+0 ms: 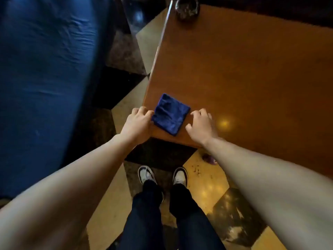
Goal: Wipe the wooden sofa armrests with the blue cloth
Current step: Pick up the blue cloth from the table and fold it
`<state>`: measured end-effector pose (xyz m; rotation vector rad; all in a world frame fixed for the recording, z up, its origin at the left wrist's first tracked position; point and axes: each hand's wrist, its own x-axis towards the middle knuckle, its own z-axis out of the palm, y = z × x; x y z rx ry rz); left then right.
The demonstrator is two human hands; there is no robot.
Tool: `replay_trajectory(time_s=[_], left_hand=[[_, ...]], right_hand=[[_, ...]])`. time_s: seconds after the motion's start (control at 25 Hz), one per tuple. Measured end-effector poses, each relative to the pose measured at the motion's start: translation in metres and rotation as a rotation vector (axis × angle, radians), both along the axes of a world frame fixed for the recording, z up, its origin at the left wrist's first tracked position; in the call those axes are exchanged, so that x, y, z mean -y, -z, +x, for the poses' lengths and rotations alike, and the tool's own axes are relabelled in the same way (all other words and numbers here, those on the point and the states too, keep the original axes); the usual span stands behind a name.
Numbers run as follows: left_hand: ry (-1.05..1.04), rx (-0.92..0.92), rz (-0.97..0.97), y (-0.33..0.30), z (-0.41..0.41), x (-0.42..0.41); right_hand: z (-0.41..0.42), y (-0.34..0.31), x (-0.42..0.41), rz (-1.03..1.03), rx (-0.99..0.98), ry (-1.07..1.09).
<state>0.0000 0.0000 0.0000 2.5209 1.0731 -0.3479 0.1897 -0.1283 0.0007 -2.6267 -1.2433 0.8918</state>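
A folded blue cloth [170,114] lies flat near the front left corner of a brown wooden table [243,73]. My left hand [138,121] rests at the table's corner, its curled fingers touching the cloth's left edge. My right hand [201,123] sits on the tabletop just right of the cloth, fingers bent and apart, a small gap between them and the cloth. A sofa with a dark blue cushion [45,78] fills the left side. No wooden armrest shows in this view.
A dark glass ashtray [187,8] stands at the table's far edge. Below, a tan and dark checkered tile floor [203,192] shows with my two shoes [162,175]. A narrow floor gap separates the sofa from the table.
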Motion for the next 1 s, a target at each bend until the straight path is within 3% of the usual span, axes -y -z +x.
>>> replay_trajectory(time_s=[0.16, 0.44, 0.56, 0.76, 0.88, 1.0], left_hand=[[-0.150, 0.041, -0.115, 0.069, 0.016, -0.003], [-0.733, 0.268, -0.314, 0.110, 0.030, 0.005], [-0.817, 0.274, -0.425, 0.110, 0.033, -0.003], [-1.043, 0.376, -0.746, 0.084, 0.021, -0.001], [-1.355, 0.545, -1.092, 0.037, 0.001, 0.010], [-1.597, 0.817, -1.248, -0.016, -0.033, 0.034]], right_hand=[[-0.025, 0.068, -0.019, -0.039, -0.197, 0.343], [-0.049, 0.106, -0.039, 0.115, -0.376, 0.874], [-0.054, 0.101, -0.042, 0.199, -0.604, 0.935], [-0.052, 0.063, -0.042, 0.304, -0.720, 1.002], [-0.061, 0.022, -0.041, 0.273, -0.838, 0.978], [-0.091, -0.024, -0.035, 0.263, -0.944, 0.881]])
